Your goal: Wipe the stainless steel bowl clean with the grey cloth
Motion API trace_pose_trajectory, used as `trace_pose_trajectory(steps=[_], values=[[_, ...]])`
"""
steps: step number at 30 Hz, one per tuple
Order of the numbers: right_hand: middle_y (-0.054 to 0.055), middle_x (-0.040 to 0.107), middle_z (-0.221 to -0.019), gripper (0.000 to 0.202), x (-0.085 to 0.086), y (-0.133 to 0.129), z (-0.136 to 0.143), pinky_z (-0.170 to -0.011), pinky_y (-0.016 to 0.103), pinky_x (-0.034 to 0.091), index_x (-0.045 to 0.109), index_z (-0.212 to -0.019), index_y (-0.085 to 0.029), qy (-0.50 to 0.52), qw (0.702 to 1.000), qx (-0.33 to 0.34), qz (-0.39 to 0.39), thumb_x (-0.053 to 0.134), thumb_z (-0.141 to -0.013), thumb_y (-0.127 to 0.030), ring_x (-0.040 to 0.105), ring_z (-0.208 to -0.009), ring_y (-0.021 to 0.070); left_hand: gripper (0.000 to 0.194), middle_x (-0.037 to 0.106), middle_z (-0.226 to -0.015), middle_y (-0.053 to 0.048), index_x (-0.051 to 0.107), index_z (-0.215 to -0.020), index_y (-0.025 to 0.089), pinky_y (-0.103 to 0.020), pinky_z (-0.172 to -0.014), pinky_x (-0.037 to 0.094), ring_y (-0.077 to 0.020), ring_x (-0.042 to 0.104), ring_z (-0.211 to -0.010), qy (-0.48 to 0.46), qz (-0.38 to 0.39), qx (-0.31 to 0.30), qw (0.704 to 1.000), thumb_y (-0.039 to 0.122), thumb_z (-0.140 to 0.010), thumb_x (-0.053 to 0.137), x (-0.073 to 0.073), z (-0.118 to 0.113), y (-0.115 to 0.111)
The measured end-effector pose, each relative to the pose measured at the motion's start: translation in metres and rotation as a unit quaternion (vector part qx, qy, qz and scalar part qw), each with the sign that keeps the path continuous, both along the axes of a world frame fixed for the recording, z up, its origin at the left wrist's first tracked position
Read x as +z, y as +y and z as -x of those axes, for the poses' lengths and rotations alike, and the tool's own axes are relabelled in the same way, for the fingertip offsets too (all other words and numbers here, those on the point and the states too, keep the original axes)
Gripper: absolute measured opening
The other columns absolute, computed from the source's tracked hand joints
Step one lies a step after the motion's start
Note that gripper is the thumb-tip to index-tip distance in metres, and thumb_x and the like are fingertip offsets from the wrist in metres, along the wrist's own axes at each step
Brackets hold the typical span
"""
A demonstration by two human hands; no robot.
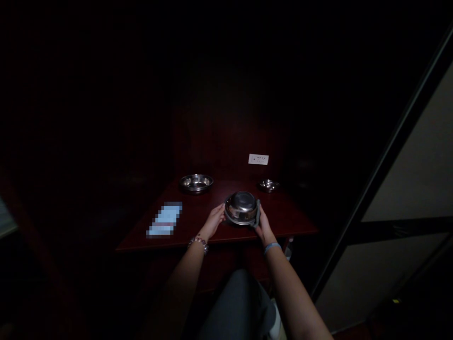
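Observation:
Between my two hands is a shiny metal bowl (241, 207), tilted so that its rounded underside faces me. My left hand (214, 220) grips the rim on the left side. On the other side my right hand (262, 224) is closed on the bowl's edge, with a grey cloth (258, 215) pressed between palm and metal. The bowl is over the front part of a dark red wooden desk (198, 222); whether it touches the surface I cannot tell. Its inside is hidden from view.
A wider metal bowl (196, 183) stands at the desk's back left, and a small metal bowl (268, 185) at the back right. A blurred light-blue item (165, 219) lies on the left. The wall behind carries a white socket panel (258, 159). The surroundings are very dark.

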State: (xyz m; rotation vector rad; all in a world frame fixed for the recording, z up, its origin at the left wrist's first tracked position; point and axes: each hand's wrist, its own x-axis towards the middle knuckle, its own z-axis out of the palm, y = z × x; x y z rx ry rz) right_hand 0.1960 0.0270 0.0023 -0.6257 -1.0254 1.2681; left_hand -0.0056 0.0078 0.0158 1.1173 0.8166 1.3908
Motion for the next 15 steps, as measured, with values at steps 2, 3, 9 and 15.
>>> trace_pose_trajectory(steps=[2,3,9,15], values=[[0.013,0.068,-0.136,0.074,0.0021,-0.0022,0.001,-0.122,0.053,0.035,0.07,-0.12,-0.023,-0.007,1.0,0.009,0.0,0.056,-0.08,-0.083,0.045,-0.147,0.0291,0.053,0.077,-0.088,-0.005,0.074,-0.112,0.017,-0.024,-0.063,0.044,-0.0141,0.063,-0.067,-0.008,0.0,-0.001,1.0,0.054,-0.074,0.08,-0.001,0.0009,0.0014],[0.012,0.069,-0.136,0.072,0.0027,-0.0029,0.0015,-0.123,0.053,0.034,0.071,-0.118,-0.024,-0.009,1.0,0.013,0.003,0.057,-0.08,-0.082,0.044,-0.148,0.029,0.054,0.078,-0.089,-0.005,0.075,-0.11,0.017,-0.024,-0.063,0.044,-0.0154,0.065,-0.07,-0.013,-0.001,-0.002,1.0,0.055,-0.073,0.08,-0.0013,0.0011,0.0022],[0.01,0.072,-0.131,0.061,0.0037,-0.0024,0.0045,-0.125,0.052,0.03,0.073,-0.11,-0.025,-0.01,1.0,0.022,0.012,0.061,-0.08,-0.077,0.046,-0.147,0.0291,0.053,0.08,-0.101,-0.01,0.075,-0.1,0.014,-0.032,-0.089,0.05,-0.0235,0.07,-0.098,-0.079,-0.013,0.021,0.997,0.054,-0.067,0.085,-0.0033,-0.0016,0.0077],[0.009,0.075,-0.125,0.06,0.001,0.0012,0.0038,-0.124,0.05,0.033,0.073,-0.109,-0.023,-0.005,1.0,0.011,0.012,0.058,-0.082,-0.075,0.05,-0.144,0.0259,0.049,0.079,-0.107,-0.011,0.075,-0.102,0.015,-0.037,-0.104,0.046,-0.0265,0.068,-0.113,-0.084,-0.007,0.01,0.996,0.054,-0.072,0.083,-0.0029,-0.0037,0.0069]])
